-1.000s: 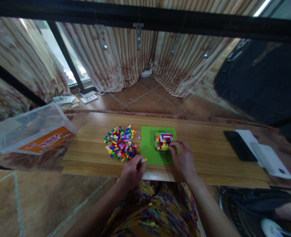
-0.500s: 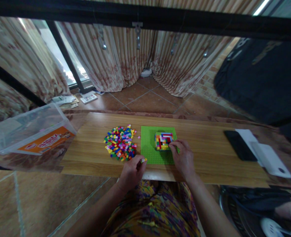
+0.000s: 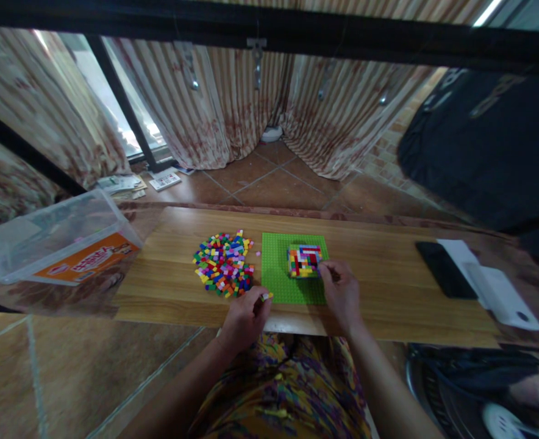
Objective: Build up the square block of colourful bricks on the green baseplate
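Pinching a few small white and yellow bricks (image 3: 266,297), the left hand (image 3: 246,314) is at the near left corner of the green baseplate (image 3: 273,268), its grip clamped on them. The brick build (image 3: 303,257), a multicoloured block with gaps in its top, stands on the right half of the baseplate. The right hand (image 3: 342,292) reaches in over the baseplate's right edge, thumb and finger drawn in at the build's near right corner; whether that grip has a brick between its tips, I cannot tell, as the fingers hide it.

The brick pile (image 3: 224,265) lies left of the baseplate on the wooden surface (image 3: 383,268), and a lone pink brick (image 3: 258,253) sits just beside the baseplate's left edge.

The main risk seems to be at that corner: a sideways or uneven push from the right fingers could knock a brick out of line or loosen a wall, and the fingers block the view of the studs. Pieces so small could also slip from the left pinch and drop beyond the baseplate's near edge, while a drifting left wrist might scatter the pile.
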`<state>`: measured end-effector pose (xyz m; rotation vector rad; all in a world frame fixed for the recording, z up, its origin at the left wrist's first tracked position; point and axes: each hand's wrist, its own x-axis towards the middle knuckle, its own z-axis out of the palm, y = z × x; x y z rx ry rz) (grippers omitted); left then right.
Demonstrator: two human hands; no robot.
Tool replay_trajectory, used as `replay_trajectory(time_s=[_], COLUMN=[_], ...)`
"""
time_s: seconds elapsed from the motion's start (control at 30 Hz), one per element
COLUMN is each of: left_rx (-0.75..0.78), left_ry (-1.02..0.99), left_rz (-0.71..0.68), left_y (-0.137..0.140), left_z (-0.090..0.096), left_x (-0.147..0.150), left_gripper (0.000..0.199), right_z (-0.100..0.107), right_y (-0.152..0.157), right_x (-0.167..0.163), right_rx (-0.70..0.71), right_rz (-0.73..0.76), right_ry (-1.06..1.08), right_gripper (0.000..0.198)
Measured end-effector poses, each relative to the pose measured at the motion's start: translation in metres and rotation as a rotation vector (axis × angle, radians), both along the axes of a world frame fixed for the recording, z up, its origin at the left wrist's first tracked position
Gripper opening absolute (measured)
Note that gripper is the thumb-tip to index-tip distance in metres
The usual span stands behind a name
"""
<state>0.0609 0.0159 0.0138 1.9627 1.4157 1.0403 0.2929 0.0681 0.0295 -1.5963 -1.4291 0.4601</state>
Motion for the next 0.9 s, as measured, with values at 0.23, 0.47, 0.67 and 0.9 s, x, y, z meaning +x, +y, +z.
replay_trajectory(time_s=[0.23,0.47,0.67,0.9], left_rx=[0.015,-0.008,-0.003,-0.071], left_ry=[0.005,0.004,0.002,-0.057], left_rz=[0.012,0.010,0.015,0.036], left_y=[0.000,0.000,0.001,0.001], left_z=[-0.001,-0.001,0.001,0.004], left_x=[0.000,0.001,0.000,0.000], left_gripper=[0.009,0.009,0.010,0.011], right_z=[-0.006,-0.006,-0.004,-0.003], right_y=[0.006,0.010,0.014,0.009], right_x=[-0.003,-0.006,-0.004,-0.003], right_rx=[-0.069,-0.090,-0.105,-0.050], right_rz=[-0.073,-0.094,-0.054,-0.055], right_ry=[0.079,0.086,0.086,0.041], right_gripper=[0.036,0.038,0.038,0.037])
